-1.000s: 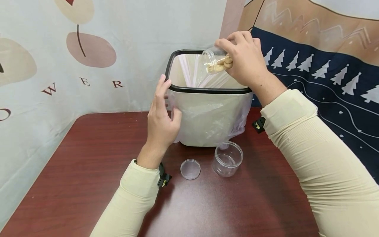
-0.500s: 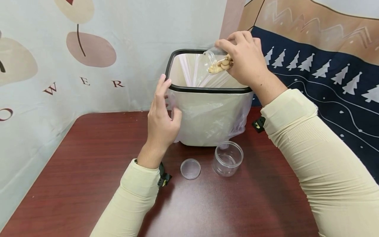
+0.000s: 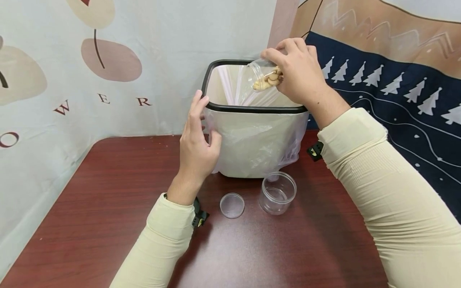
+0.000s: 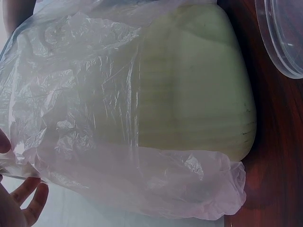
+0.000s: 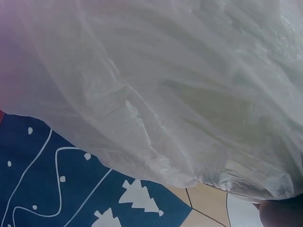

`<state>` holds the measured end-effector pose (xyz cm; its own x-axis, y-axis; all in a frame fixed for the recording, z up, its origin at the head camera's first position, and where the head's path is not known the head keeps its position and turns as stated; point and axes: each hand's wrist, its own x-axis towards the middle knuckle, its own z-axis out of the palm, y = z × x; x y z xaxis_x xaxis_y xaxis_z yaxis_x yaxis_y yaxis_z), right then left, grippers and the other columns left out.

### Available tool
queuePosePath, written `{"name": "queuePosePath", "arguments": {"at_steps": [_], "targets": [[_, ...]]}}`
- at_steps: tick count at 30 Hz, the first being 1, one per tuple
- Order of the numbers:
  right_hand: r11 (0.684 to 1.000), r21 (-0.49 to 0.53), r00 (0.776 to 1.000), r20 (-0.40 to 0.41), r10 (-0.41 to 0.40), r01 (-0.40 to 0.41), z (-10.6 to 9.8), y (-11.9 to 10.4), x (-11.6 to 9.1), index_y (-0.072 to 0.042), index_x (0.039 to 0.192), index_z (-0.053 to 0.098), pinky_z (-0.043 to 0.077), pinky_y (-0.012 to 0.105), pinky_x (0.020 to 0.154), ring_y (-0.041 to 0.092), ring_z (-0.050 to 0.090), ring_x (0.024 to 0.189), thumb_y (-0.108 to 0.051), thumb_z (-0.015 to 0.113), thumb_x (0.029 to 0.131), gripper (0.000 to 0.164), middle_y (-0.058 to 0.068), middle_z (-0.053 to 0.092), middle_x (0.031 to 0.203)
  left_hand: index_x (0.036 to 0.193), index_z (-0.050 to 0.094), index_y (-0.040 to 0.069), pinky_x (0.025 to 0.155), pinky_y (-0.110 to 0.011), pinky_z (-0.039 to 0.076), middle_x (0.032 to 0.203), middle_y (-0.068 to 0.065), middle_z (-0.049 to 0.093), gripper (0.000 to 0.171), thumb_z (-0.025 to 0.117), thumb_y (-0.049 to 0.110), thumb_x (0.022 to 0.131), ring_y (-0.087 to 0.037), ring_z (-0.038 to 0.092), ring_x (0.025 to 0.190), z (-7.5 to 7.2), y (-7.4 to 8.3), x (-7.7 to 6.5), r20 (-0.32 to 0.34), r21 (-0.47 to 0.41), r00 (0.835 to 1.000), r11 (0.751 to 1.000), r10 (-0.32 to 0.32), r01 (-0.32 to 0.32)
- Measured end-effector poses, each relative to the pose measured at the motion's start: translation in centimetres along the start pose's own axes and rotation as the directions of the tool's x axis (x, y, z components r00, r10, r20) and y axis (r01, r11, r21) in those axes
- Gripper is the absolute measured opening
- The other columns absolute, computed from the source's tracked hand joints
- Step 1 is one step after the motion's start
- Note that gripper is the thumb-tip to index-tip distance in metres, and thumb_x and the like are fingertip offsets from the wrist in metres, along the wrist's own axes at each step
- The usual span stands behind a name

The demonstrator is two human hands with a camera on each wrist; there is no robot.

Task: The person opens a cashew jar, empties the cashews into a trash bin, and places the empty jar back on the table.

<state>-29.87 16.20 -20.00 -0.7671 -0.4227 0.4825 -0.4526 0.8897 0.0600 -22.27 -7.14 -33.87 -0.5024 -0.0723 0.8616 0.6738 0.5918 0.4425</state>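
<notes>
Tilted on its side over the bin's mouth is a clear plastic jar (image 3: 256, 74), gripped by my right hand (image 3: 297, 70). Pale tan curved pieces that look like cashew nuts (image 3: 267, 81) lie along its lower wall, and its mouth faces left. My left hand (image 3: 198, 140) rests against the left front corner of the cream bin (image 3: 252, 144), fingertips at the black rim (image 3: 255, 109) and thumb apart on the front. A thin pinkish plastic bag (image 4: 71, 104) lines the bin and hangs over its outside. The right wrist view shows mostly this bag (image 5: 142, 94).
In front of the bin stands an open, wider clear jar (image 3: 277, 194). A small clear round lid (image 3: 232, 205) lies to its left on the dark red wooden table (image 3: 126, 208). A pale printed cloth (image 3: 173, 48) and a navy tree-patterned cloth (image 3: 407, 104) hang behind.
The nut-like pieces have shifted slightly deeper inside the tilted jar, away from its mouth. Both hands and the bin stay nearly still.
</notes>
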Motion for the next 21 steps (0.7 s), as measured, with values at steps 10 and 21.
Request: {"name": "queuePosePath", "arguments": {"at_steps": [10, 21], "targets": [[1.000, -0.005, 1.000, -0.015, -0.027, 0.027, -0.07, 0.14, -0.15, -0.023, 0.142, 0.052, 0.026, 0.059, 0.110, 0.037, 0.032, 0.141, 0.003, 0.067, 0.084, 0.066, 0.018, 0.046, 0.145, 0.145, 0.042, 0.013, 0.081, -0.042, 0.053, 0.160, -0.002, 0.039, 0.061, 0.048, 0.000, 0.086, -0.025, 0.061, 0.107, 0.08, 0.23, -0.01, -0.002, -0.002, 1.000, 1.000, 0.004, -0.004], [0.999, -0.016, 0.999, -0.003, -0.036, 0.036, -0.17, 0.05, -0.02, -0.023, 0.142, 0.052, 0.026, 0.059, 0.110, 0.036, 0.031, 0.142, 0.005, 0.065, 0.083, 0.066, 0.018, 0.046, 0.145, 0.145, 0.042, 0.014, 0.082, -0.042, 0.053, 0.160, -0.001, 0.039, 0.061, 0.048, 0.001, 0.086, -0.025, 0.061, 0.108, 0.05, 0.40, 0.08, 0.000, 0.004, 1.000, 1.000, -0.005, 0.005]]}}
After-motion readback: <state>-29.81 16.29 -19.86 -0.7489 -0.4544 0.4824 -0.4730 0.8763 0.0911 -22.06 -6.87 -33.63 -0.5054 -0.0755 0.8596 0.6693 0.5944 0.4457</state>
